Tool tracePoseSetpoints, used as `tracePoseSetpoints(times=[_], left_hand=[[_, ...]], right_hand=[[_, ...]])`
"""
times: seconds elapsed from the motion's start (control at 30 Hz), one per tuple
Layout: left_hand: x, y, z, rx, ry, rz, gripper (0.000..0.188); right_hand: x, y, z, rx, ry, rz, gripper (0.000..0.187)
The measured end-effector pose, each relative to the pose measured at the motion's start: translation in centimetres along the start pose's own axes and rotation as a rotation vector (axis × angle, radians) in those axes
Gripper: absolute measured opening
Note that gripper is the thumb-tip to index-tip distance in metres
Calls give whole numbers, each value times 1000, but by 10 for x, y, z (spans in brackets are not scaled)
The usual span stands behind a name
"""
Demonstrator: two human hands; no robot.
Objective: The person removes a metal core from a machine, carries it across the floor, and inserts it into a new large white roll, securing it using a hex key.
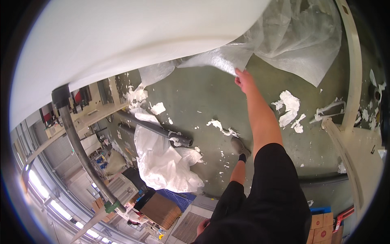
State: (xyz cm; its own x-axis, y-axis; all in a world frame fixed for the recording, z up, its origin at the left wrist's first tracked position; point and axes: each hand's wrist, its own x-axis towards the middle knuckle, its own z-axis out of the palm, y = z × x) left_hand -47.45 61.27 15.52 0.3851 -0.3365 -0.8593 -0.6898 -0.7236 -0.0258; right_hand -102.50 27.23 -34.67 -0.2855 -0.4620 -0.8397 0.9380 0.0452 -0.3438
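My right hand reaches out at the end of a stretched arm, its fingers closed on the edge of a clear plastic film. The film hangs from beneath a huge white roll or sheet that fills the upper left. More film spreads in loose folds to the right of the hand, partly down to the floor. Low in the view, only a small part of my left hand shows beside my dark clothing; its fingers are mostly hidden.
On the grey-green floor lie white scraps, a crumpled plastic heap and a dark tube. My shoe stands among smaller bits. A metal bar runs at left, a pale frame at right. Cardboard boxes sit lower right.
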Motion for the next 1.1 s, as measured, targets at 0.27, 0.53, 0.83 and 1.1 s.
tracePoseSetpoints(times=[0.27,0.53,0.83,1.1], left_hand=[[20,29,-22,227,-32,325,39],[89,31,-50,347,-248,818,38],[204,-69,-60,-6,-371,715,33],[230,-161,-100,583,-29,843,32]], right_hand=[[-161,-13,-140,-391,84,-113,26],[-381,-32,-290,-398,413,-186,21],[-565,95,-263,-659,562,-429,38],[-743,144,-202,-868,341,-713,28]])
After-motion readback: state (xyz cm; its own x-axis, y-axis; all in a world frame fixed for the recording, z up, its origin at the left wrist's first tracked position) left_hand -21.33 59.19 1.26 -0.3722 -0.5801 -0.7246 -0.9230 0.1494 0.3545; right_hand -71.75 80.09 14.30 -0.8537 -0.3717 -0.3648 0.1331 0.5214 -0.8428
